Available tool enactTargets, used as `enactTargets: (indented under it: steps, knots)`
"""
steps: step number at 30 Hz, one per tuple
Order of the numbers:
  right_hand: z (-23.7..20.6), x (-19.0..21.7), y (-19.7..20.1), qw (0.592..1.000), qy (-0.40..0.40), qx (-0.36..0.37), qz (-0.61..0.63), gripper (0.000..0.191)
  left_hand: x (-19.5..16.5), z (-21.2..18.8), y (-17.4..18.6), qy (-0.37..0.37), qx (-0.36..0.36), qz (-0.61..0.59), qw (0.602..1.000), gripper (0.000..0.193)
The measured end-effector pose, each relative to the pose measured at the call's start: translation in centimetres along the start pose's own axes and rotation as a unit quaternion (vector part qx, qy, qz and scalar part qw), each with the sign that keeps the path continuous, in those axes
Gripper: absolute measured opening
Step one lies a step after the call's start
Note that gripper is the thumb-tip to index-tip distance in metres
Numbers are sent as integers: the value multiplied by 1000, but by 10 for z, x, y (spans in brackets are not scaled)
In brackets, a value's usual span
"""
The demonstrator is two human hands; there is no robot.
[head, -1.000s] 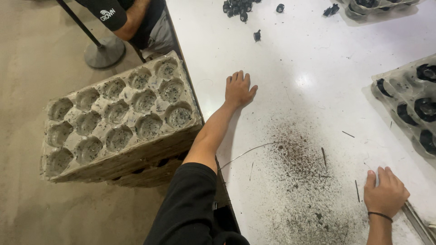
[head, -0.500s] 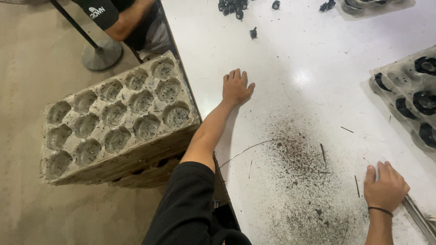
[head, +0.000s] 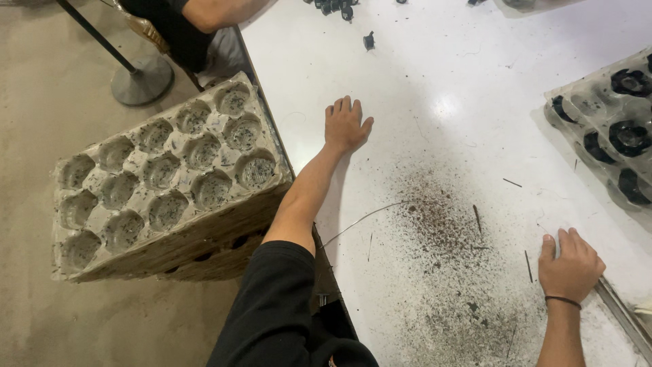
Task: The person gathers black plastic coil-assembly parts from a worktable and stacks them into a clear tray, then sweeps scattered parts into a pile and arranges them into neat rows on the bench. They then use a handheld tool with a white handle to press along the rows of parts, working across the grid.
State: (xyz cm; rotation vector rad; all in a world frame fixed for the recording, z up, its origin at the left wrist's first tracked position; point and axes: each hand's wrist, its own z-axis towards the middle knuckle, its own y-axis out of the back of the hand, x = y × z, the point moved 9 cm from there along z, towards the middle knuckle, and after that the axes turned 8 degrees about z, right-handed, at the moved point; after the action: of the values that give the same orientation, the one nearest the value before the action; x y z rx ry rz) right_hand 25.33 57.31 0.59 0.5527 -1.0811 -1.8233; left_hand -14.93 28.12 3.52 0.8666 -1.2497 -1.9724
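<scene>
On the white table (head: 421, 81), dark grit (head: 441, 224) between flat hands.

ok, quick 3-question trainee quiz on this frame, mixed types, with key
1. True or false: the left hand lies flat on the white table.
2. Where is the stack of grey moulded trays? A) on the table B) off the table's left edge C) under the right hand
3. What is scattered on the table between the two hands?

Key: 1 true; 2 B; 3 dark dust and thin sticks.
</scene>
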Motion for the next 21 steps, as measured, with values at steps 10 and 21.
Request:
enactTargets:
  steps: [10, 21]
  knots:
    - [0, 1, 3, 1000, 0, -7, 18, 22, -1, 2, 2, 5, -5, 0, 1000, 67]
    - [2, 1, 4, 1000, -5, -11, 23, 23, 2, 3, -7, 14, 17, -13, 1000, 67]
